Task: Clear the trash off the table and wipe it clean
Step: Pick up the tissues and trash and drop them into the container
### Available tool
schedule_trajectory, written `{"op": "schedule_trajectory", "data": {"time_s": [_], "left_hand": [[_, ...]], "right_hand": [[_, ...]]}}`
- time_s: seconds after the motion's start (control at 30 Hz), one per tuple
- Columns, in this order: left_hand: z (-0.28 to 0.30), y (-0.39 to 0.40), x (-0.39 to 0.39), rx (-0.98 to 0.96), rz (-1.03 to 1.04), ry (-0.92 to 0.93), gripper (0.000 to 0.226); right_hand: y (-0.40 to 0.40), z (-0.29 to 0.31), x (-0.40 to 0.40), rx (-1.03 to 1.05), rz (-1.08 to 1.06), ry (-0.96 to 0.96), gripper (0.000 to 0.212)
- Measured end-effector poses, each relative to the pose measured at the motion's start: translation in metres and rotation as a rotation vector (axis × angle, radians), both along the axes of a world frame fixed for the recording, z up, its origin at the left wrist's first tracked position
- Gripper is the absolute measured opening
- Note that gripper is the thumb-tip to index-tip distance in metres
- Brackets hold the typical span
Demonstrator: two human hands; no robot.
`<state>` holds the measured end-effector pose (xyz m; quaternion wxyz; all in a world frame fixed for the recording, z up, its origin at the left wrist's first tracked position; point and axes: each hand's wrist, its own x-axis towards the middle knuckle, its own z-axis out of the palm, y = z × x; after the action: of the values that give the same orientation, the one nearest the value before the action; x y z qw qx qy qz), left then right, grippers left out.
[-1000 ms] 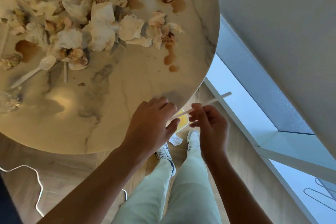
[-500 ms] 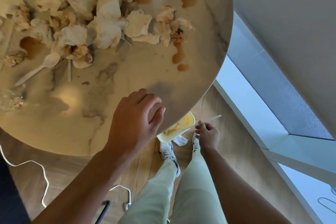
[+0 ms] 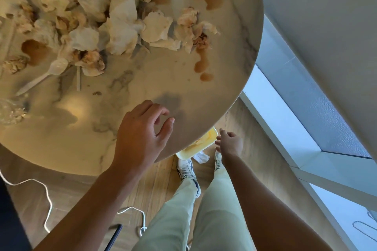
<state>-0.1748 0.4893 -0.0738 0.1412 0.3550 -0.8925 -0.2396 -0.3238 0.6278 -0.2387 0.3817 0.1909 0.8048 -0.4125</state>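
Observation:
A round marble table (image 3: 142, 140) carries a heap of crumpled, stained napkins (image 3: 122, 24) across its far half, with brown spills (image 3: 201, 65) near the right edge. A white plastic spoon (image 3: 43, 76) and a thin white stick (image 3: 78, 80) lie at the left. My left hand (image 3: 142, 134) hovers over the near part of the table, fingers loosely curled and empty. My right hand (image 3: 229, 142) hangs low beside the table edge, fingers apart and empty, just above a yellow bin (image 3: 201, 145) on the floor. A white scrap (image 3: 201, 157) lies by the bin.
Clear crinkled plastic (image 3: 9, 112) sits at the table's left edge. White cables (image 3: 44, 195) trail over the wooden floor, with a dark rod (image 3: 114, 237) near them. My feet in sneakers (image 3: 186, 169) stand by the bin. A window sill (image 3: 285, 120) and wall run along the right.
My right hand dropped from table height down to the bin and no longer holds the white stick. My left hand slid left over the table and loosened.

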Motion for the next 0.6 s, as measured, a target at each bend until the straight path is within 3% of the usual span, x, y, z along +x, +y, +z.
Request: {"op": "schedule_trajectory", "data": {"time_s": [0.27,0.5,0.6], "left_hand": [[-0.005,-0.024,0.019,0.051,0.146,0.010,0.003],[-0.016,-0.088,0.043,0.041,0.439,-0.091,0.016],[-0.015,-0.122,0.042,-0.104,0.540,-0.142,0.025]], "right_hand": [[-0.009,0.102,-0.019,-0.138,0.004,0.327,0.023],[-0.024,0.150,-0.002,-0.224,0.154,0.326,0.019],[-0.032,0.159,0.009,-0.275,0.276,0.315,0.015]]}}
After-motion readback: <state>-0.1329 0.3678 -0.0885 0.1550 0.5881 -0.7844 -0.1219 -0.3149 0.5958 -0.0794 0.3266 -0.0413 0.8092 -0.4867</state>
